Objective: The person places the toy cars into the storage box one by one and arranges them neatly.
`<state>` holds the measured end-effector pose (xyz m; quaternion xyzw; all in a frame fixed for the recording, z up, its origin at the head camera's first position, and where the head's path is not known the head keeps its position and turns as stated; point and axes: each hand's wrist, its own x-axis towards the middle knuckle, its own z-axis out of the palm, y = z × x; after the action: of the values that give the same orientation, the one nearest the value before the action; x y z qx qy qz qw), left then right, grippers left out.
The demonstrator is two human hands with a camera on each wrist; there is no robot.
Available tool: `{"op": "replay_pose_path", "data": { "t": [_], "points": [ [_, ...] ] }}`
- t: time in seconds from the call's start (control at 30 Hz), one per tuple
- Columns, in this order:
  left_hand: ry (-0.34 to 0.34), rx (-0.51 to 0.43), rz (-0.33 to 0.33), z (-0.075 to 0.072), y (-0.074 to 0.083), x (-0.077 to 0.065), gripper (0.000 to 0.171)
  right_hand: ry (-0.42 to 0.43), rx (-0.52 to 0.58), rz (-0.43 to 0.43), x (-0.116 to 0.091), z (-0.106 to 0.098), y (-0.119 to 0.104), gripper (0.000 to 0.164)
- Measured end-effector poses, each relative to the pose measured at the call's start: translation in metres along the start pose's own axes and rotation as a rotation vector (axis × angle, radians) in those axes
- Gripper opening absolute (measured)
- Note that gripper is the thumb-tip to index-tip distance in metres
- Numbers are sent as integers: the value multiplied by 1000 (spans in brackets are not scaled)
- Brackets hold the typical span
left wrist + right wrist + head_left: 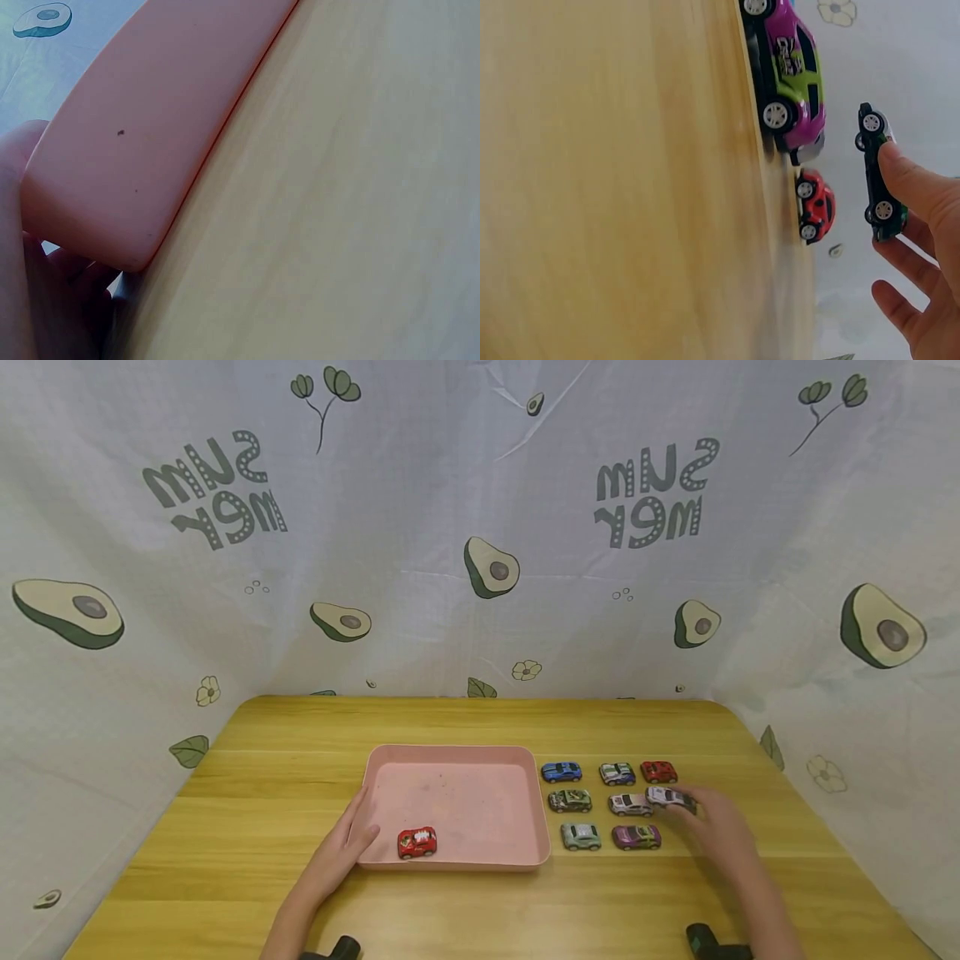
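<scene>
My left hand (pixel 335 853) grips the left side of a pink tray (pixel 480 810), thumb over the rim and fingers along the outside. Inside the tray, near its front left corner, sits a red toy car (pixel 417 842). To the right, my right hand (pixel 718 828) pinches a white toy car (pixel 667 797) between thumb and fingers. The right wrist view shows this car's dark underside and wheels, raised off the table. Just left of it in the head view stands a white-and-pink toy car (pixel 628 805); a red toy car (pixel 658 772) is behind it.
Right of the tray, more toy cars stand in rows: blue (pixel 562 772), dark green patterned (pixel 570 801), pale green (pixel 581 836), white-and-green (pixel 617 773) and purple (pixel 637 837). A wooden table (pixel 225 827) carries everything. An avocado-print curtain (pixel 405 543) hangs behind it.
</scene>
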<state>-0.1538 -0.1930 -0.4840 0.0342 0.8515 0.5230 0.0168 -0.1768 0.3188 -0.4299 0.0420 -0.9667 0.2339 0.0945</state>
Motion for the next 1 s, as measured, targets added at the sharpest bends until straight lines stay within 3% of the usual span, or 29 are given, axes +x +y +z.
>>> {"op": "replay_pose_path", "data": {
  "t": [0.73,1.0],
  "points": [
    [-8,-7,3,0,0,1,65,188,-141,-170,-1,12,-56,34],
    [-3,-2,3,0,0,1,64,200,-147,-228,1,15,-78,33]
  ]
}}
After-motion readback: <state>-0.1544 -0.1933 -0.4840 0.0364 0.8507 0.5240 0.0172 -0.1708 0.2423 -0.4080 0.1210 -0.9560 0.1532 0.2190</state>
